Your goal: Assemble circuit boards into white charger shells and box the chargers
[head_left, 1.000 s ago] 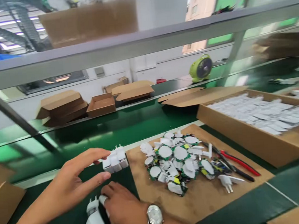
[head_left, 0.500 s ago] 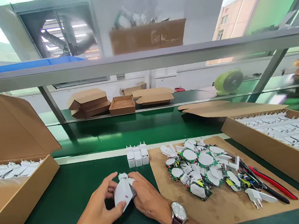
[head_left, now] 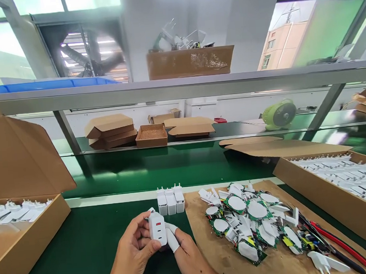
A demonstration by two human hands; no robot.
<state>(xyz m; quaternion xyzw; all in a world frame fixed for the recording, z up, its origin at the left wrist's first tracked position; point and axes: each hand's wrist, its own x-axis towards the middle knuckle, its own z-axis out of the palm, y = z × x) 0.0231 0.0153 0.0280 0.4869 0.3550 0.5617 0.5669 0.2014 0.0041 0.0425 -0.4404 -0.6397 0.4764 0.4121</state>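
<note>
A white plug-in charger (head_left: 157, 228) is held upright over the green bench surface, its face with one red and two dark port slots turned toward me. My left hand (head_left: 132, 244) is closed around its left side, thumb at the lower front. My right hand (head_left: 187, 248), wearing white finger covers on its thumb and a finger, grips the charger's right edge; its other fingers are largely hidden. Just behind, a row of three white chargers (head_left: 170, 201) stands with prongs up.
Circuit boards and white casing parts (head_left: 249, 216) lie heaped on a brown cardboard sheet (head_left: 218, 258), beside red-and-black-handled pliers (head_left: 343, 244). Open cardboard boxes of white chargers stand at left (head_left: 55, 223) and right (head_left: 329, 184). A metal shelf (head_left: 179, 88) spans above the bench.
The charger has been turned from its broad plain side to its port face. My right hand has shifted slightly right and lower, and the view has tilted up.
</note>
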